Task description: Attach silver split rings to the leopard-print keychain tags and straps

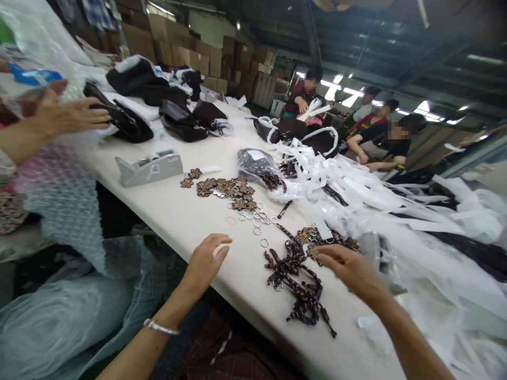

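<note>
My left hand hovers by the table's near edge, its thumb apart from its curved fingers and nothing in it. On the right, my right hand has its bent fingertips on a brown flower-shaped charm, beside a small heap of similar charms. Between my hands lies a tangle of dark patterned cords, with a metal ring among them. Farther back are a pile of flower-shaped charms and several loose split rings. A thin yellow rubber band is near the rings.
A grey tape dispenser stands at left; another is beside my right hand. Dark bags, a plastic bag of cords and white strips cover the table. Another person's hand reaches in above bubble wrap.
</note>
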Action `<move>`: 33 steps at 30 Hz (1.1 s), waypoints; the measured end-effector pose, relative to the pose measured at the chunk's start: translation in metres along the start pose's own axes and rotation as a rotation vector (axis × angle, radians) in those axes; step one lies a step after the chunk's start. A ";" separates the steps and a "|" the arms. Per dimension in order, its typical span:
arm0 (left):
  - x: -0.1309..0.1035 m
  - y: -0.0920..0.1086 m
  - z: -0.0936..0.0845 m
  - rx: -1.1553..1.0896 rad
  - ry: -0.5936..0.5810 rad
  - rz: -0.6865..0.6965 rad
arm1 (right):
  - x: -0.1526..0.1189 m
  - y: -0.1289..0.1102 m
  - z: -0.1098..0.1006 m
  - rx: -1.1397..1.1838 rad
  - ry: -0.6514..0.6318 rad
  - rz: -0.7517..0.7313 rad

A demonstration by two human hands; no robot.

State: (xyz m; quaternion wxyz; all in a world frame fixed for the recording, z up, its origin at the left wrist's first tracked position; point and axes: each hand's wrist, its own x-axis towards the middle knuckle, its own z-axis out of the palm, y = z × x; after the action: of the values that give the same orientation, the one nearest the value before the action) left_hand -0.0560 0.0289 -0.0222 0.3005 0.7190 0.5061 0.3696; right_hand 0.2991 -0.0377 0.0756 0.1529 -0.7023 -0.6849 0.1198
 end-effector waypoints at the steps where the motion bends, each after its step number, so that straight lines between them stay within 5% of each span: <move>1: 0.008 -0.008 0.002 0.111 0.033 0.045 | -0.002 -0.007 0.021 0.028 -0.020 -0.086; 5: 0.051 -0.041 0.007 0.486 0.044 0.010 | -0.010 -0.018 0.096 -0.040 0.012 -0.216; 9: 0.085 -0.058 0.014 0.576 -0.066 -0.053 | -0.014 -0.020 0.136 -0.093 0.082 -0.263; 18: 0.106 -0.036 0.046 0.530 -0.114 0.077 | 0.006 -0.050 0.156 0.073 0.112 -0.400; 26: 0.151 -0.033 0.044 0.535 -0.152 0.067 | 0.007 -0.056 0.163 0.083 0.161 -0.430; 33: 0.131 -0.024 0.043 0.389 -0.183 0.016 | 0.007 -0.058 0.166 0.053 0.222 -0.352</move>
State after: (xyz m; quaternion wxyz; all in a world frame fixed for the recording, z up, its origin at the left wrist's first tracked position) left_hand -0.0041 0.1585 -0.0349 0.1977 0.7980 0.5329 0.2004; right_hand 0.1830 -0.0215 -0.0557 0.2642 -0.5763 -0.7727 0.0311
